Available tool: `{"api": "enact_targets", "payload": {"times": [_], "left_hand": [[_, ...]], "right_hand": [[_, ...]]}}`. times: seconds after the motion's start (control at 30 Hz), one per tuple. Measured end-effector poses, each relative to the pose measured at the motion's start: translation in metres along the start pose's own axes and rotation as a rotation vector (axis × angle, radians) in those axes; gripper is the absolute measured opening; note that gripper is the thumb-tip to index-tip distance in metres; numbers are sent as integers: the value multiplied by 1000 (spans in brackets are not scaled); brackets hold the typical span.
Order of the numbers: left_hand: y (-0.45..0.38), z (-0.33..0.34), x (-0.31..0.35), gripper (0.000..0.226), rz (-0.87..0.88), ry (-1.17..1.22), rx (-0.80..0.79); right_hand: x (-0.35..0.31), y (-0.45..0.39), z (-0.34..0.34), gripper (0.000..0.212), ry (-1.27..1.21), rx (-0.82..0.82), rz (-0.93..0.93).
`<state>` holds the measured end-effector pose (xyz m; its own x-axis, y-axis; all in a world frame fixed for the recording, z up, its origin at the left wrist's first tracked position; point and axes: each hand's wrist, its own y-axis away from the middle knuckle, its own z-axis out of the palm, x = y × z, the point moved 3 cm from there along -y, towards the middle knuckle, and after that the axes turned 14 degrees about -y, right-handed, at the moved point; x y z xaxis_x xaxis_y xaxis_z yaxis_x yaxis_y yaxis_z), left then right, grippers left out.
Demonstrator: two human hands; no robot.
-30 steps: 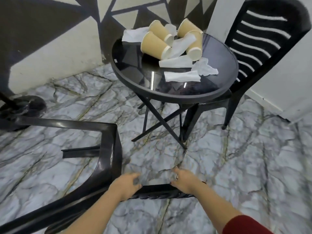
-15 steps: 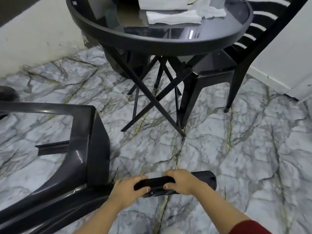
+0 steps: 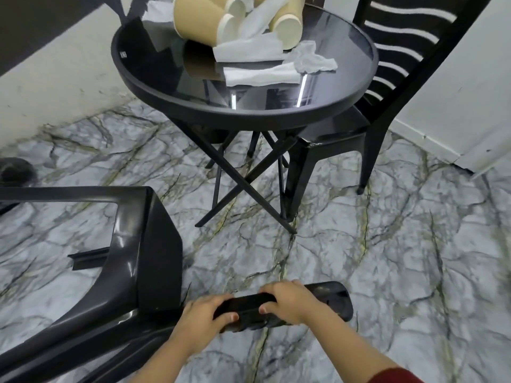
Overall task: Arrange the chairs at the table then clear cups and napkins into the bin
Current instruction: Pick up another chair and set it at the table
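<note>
Both hands (image 3: 249, 308) grip fallen chair (image 3: 143, 272), its frame cropped.

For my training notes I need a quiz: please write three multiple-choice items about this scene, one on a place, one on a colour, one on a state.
1. Where do the paper cups lie?
A. on the round table
B. on the floor
C. on a chair seat

2. What colour are the napkins?
A. red
B. white
C. green

3. How is the fallen chair held?
A. by no hand
B. by one hand
C. by both hands

Key: 1 A, they lie on its glass top; 2 B, plainly white; 3 C, left hand and right hand grip its top rail.
</note>
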<state>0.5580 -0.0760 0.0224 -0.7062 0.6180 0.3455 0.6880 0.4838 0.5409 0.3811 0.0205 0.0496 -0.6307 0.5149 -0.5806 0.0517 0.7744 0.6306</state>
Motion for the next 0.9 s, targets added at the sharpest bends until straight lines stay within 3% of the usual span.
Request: {"api": "enact_targets", "payload": {"times": [0.2,0.53,0.73,0.8,0.9], "left_hand": [[30,-45,23,25,31,121,66],[118,-110,24,28,39,217,157],[175,-125,-1,30,16,238,319],[194,-128,-15,21,0,266,413],[221,-131,-37,42,-30,292,538]], "right_hand": [[-39,36,-44,31,55,45,-34],[-151,92,-65,38,292,105,-64],[-235,114,-50,42,468,134,-81],[-263,121,-42,43,529,142,-99],[-305,133,-32,39,612,140,-122]]}}
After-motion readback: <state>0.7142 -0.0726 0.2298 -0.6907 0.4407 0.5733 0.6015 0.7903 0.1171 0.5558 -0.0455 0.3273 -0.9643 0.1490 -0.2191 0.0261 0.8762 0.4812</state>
